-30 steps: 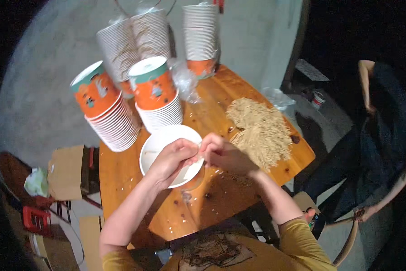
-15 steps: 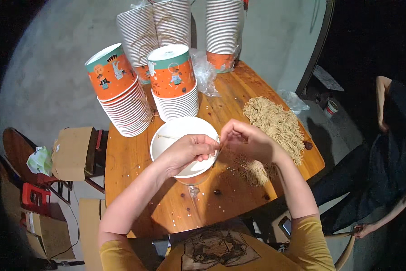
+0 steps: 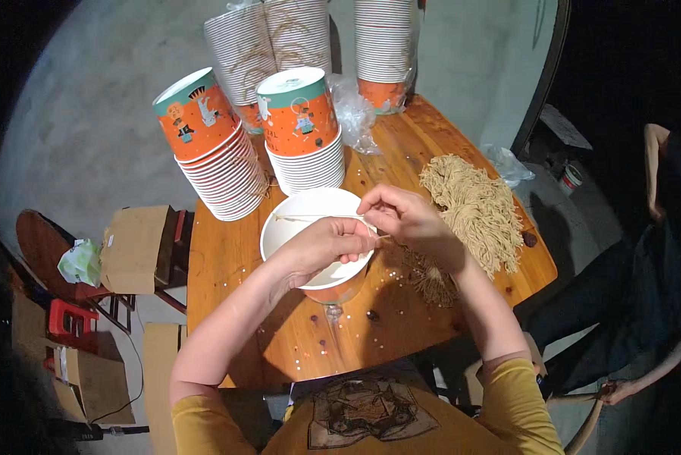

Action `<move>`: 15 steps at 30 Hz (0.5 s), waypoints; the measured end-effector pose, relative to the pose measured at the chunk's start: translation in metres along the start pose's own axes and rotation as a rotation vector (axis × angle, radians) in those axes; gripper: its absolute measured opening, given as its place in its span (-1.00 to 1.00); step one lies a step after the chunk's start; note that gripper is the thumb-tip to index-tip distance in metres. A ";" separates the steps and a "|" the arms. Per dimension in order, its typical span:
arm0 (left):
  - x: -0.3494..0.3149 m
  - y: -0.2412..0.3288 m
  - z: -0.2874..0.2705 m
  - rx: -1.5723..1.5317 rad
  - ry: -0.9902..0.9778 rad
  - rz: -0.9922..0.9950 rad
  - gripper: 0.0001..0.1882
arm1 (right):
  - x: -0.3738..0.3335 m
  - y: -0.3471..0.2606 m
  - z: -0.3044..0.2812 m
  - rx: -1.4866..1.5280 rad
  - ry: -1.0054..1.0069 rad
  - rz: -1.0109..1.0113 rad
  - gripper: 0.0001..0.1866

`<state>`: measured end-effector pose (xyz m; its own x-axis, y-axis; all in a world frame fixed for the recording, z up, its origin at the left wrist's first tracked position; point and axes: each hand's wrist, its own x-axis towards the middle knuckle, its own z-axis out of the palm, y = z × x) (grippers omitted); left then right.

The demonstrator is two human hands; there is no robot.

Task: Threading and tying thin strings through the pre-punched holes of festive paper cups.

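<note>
A paper bucket (image 3: 274, 241) with a white inside stands upright on the wooden table in front of me. A thin tan cord (image 3: 299, 218) crosses its opening from the far left of the rim toward my fingers. At the bucket's right rim, my left hand (image 3: 327, 246) pinches the cord between thumb and fingers, with a short end poking out past the fingertips. Just beyond it, the curled fingers of my right hand (image 3: 408, 220) grip the cord too. A heap of cut tan cords (image 3: 473, 212) lies right of my right hand, and a smaller bundle (image 3: 431, 277) lies nearer me.
Two nested stacks of orange-and-green buckets, the left stack (image 3: 215, 167) leaning and the right stack (image 3: 302, 136), stand beyond the bucket. Taller stacks (image 3: 386, 45) rise behind. Small dots litter the table (image 3: 280, 353). Cardboard boxes (image 3: 136, 250) are at left; another person (image 3: 628, 265) is at right.
My right hand has drawn closer to the left hand, its fingers curling over the cord. The cord now stretches straighter across the bucket. The whole view has shifted slightly.
</note>
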<state>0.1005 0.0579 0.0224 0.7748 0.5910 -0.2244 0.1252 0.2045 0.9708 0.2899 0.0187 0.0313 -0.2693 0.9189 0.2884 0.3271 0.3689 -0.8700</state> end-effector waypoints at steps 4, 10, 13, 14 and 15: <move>0.002 -0.001 0.004 -0.021 0.020 -0.017 -0.89 | -0.016 0.026 0.000 0.003 0.073 -0.053 -0.84; 0.003 -0.002 0.001 0.024 0.029 -0.021 -0.91 | -0.042 0.032 0.003 -0.259 0.178 -0.265 -0.82; 0.004 0.000 0.001 0.046 0.032 -0.032 -0.92 | -0.041 0.038 0.008 -0.328 0.242 -0.320 -0.88; 0.004 0.002 0.002 0.054 0.041 -0.039 -0.92 | -0.042 0.038 0.009 -0.384 0.274 -0.392 -0.90; 0.005 0.002 0.001 0.054 0.039 -0.039 -0.92 | -0.043 0.036 0.010 -0.385 0.275 -0.390 -0.90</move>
<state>0.1052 0.0599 0.0230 0.7444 0.6133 -0.2641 0.1887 0.1862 0.9642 0.3043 -0.0088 -0.0163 -0.2085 0.6892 0.6940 0.5693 0.6625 -0.4869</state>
